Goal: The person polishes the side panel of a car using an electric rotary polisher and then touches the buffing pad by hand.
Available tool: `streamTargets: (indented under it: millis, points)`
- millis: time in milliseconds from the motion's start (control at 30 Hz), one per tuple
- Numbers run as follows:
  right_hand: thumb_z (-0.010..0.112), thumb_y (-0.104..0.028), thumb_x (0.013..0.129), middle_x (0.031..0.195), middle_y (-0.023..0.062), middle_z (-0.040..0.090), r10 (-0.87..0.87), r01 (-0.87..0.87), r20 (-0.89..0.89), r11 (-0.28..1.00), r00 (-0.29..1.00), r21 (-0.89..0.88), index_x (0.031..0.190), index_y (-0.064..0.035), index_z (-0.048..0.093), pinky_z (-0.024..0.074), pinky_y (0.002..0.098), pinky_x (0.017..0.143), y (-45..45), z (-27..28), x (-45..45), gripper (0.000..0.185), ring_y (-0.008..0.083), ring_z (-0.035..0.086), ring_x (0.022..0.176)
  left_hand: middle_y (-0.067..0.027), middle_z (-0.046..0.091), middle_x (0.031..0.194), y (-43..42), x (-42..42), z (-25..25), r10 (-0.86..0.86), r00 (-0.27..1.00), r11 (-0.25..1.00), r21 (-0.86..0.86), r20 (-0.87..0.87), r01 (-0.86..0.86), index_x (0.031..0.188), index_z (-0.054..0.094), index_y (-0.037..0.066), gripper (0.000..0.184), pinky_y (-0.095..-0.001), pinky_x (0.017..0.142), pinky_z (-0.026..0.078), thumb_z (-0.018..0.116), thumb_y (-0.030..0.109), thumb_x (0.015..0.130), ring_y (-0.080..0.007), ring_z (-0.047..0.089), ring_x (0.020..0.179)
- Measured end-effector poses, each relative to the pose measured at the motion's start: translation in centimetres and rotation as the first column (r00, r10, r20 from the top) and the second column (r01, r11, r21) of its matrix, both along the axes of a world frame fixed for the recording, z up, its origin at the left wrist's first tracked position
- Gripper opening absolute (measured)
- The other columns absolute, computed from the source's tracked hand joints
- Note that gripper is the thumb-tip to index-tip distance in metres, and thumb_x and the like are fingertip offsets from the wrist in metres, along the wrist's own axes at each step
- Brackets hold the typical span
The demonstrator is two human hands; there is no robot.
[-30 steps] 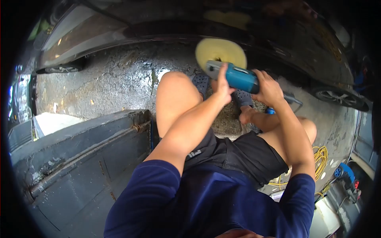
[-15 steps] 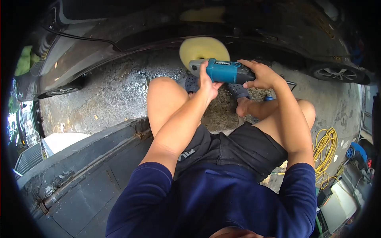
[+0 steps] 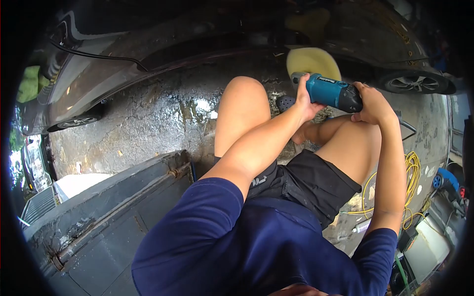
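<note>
Both my hands grip a teal and black car polisher (image 3: 323, 92), held sideways in front of the dark car. Around its grey head end wraps my left hand (image 3: 307, 101), thumb on top. My right hand (image 3: 373, 104) closes on the black rear end. The round yellow foam pad (image 3: 312, 63) on the polisher faces the lower side panel of the dark car (image 3: 192, 42); whether it touches the paint I cannot tell. A yellowish reflection of the pad shows in the panel above it.
Car wheels stand at the right (image 3: 417, 82) and left. Wet concrete (image 3: 143, 116) lies below. A coiled yellow cord (image 3: 412, 185) rests on the right, near a blue machine (image 3: 447, 181). A grey metal gate (image 3: 118, 222) is close at lower left.
The polisher and both hands have moved to the right along the car and tilted, with the rear end lower. My body and knees have shifted right too. Both hands keep their hold.
</note>
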State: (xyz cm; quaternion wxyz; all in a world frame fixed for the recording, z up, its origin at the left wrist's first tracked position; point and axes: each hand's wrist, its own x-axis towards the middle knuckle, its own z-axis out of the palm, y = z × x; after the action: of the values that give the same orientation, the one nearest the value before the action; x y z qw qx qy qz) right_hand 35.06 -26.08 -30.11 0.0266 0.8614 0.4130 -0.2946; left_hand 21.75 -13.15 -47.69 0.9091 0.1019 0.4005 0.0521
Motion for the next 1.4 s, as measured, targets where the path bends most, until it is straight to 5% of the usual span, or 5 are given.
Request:
streamTargets:
  millis: [233,400,633,1033,1400]
  points:
    - [0.095,-0.011,0.058,0.133,0.0243,0.067,-0.011,0.012,0.024,0.999,1.0,-0.05,0.148,-0.0013,0.051,0.0497,0.0458,0.109,0.0,-0.5,0.3,0.101,0.042,0.062,0.128,-0.0183,0.059,0.139,-0.2,0.0,0.4,0.025,1.0,1.0,0.018,-0.007,-0.025,0.145,0.051,0.008,0.091,-0.0549,0.114,0.043,0.062,0.074,0.084,-0.0348,0.057,0.129]
    - [0.09,-0.017,0.07,0.132,0.0252,0.069,0.05,0.021,-0.291,0.971,0.955,0.237,0.153,-0.0044,0.05,0.0493,0.0463,0.109,0.4,-4.6,0.1,0.093,0.0427,0.065,0.124,-0.0159,0.06,0.137,2.3,-3.9,0.2,0.127,0.976,0.984,0.147,-0.174,-0.102,0.144,0.052,0.011,0.086,-0.0533,0.111,0.044,0.064,0.07,0.084,-0.033,0.058,0.125]
    - [0.088,-0.017,0.074,0.127,0.0254,0.071,0.285,-0.107,-0.389,0.901,0.876,0.421,0.153,-0.0048,0.051,0.0513,0.0438,0.106,6.4,-7.6,-2.5,0.088,0.0414,0.067,0.122,-0.0173,0.055,0.143,7.5,-10.3,2.7,0.276,0.93,0.935,0.292,-0.241,-0.202,0.15,0.044,0.009,0.086,-0.0563,0.12,0.038,0.064,0.064,0.088,-0.0354,0.054,0.134]
    - [0.088,-0.013,0.072,0.125,0.0215,0.072,0.317,-0.109,-0.454,0.898,0.832,0.427,0.156,-0.0089,0.048,0.0507,0.0434,0.106,9.6,-7.8,-2.7,0.093,0.0356,0.069,0.118,-0.0173,0.051,0.146,9.0,-11.8,4.4,0.405,0.887,0.881,0.354,-0.222,-0.314,0.152,0.04,0.011,0.089,-0.0583,0.121,0.036,0.07,0.06,0.084,-0.036,0.052,0.136]
    - [0.097,-0.025,0.062,0.118,0.0228,0.073,0.189,0.011,-0.383,0.886,0.904,0.463,0.15,-0.0115,0.051,0.052,0.0487,0.103,4.7,-7.6,-1.1,0.1,0.0429,0.068,0.117,-0.0175,0.056,0.139,5.9,-8.2,4.5,0.311,0.934,0.911,0.334,-0.176,-0.241,0.147,0.045,0.005,0.084,-0.0596,0.117,0.041,0.074,0.055,0.085,-0.0355,0.056,0.131]
